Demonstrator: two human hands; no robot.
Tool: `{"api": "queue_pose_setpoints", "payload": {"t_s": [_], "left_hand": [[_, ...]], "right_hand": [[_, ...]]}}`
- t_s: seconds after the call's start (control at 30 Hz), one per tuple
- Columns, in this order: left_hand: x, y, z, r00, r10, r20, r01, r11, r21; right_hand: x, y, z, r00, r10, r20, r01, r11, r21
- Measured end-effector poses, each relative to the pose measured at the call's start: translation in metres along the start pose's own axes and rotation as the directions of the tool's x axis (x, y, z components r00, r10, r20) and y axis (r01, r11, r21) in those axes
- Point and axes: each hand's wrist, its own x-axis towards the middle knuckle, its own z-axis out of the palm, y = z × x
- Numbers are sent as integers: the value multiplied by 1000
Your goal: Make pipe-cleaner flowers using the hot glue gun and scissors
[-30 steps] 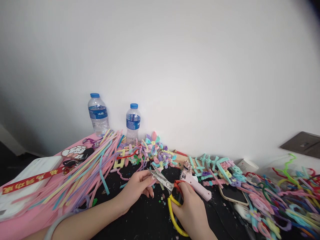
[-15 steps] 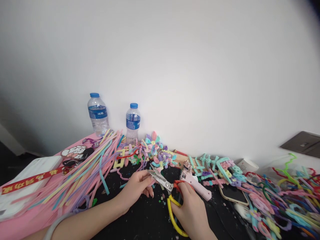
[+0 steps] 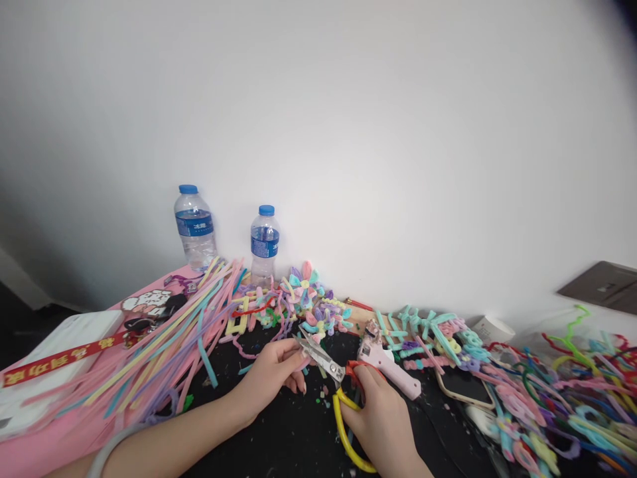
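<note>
My right hand (image 3: 381,418) is closed round the yellow and red handles of a pair of scissors (image 3: 328,365). The metal blades are slightly apart and point up left toward my left hand (image 3: 273,375). My left hand pinches a small pink fuzzy piece at the blade tips; I cannot make out exactly what it is. Both hands hover over a black mat (image 3: 293,431) speckled with small cut bits.
Long pastel pipe cleaners (image 3: 174,338) fan across the pink table at left. Two water bottles (image 3: 195,228) stand by the wall. Pipe-cleaner flowers (image 3: 308,299), a pink glue gun (image 3: 391,368), a phone (image 3: 460,388) and a tangled heap of coloured shapes (image 3: 562,392) lie at right.
The scissor blades have shifted very slightly by my left fingertips. Both hands stay in nearly the same place.
</note>
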Motion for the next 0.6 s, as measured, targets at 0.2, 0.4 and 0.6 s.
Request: {"api": "queue_pose_setpoints", "payload": {"t_s": [0.2, 0.4, 0.6], "left_hand": [[3, -7, -3, 999, 34, 23, -34, 999, -25], [3, -8, -3, 999, 42, 24, -41, 999, -34], [3, -8, -3, 999, 35, 35, -34, 999, -36]], "right_hand": [[1, 0, 0, 1000, 20, 7, -20, 1000, -18], [-1, 1, 1, 1000, 20, 4, -20, 1000, 4], [1, 1, 1, 999, 28, 31, -29, 999, 22]]}}
